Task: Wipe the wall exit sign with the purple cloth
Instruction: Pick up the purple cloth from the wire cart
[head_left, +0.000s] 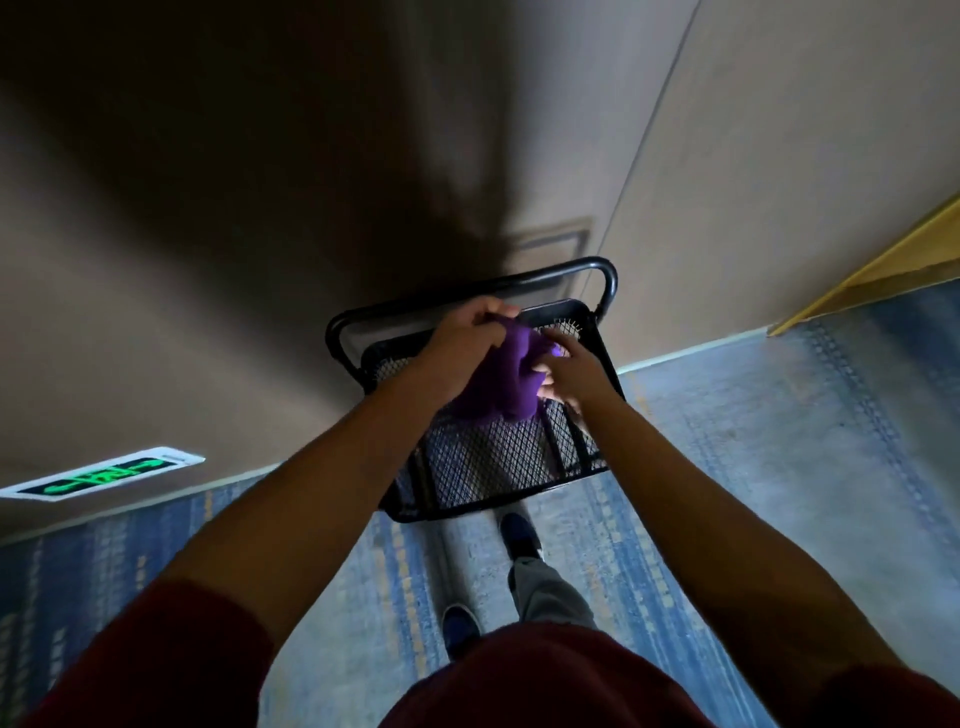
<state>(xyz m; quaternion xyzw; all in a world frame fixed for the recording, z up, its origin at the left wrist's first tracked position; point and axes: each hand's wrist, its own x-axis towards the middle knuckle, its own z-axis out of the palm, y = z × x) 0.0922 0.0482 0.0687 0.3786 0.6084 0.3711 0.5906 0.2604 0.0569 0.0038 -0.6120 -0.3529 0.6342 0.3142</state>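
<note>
The purple cloth (511, 376) hangs bunched over the black mesh cart (483, 467), held between both hands. My left hand (465, 345) is closed on its upper left part. My right hand (569, 376) grips its right side with the fingers curled into the fabric. The exit sign (104, 475), a white frame with glowing green marks, sits low on the beige wall at the far left, just above the floor, well away from both hands.
The cart's black handle bar (467, 296) stands against the wall (260, 260). Blue patterned carpet (753, 467) covers the floor. My feet (517, 535) are right behind the cart. A yellow door frame (883, 270) is at the right.
</note>
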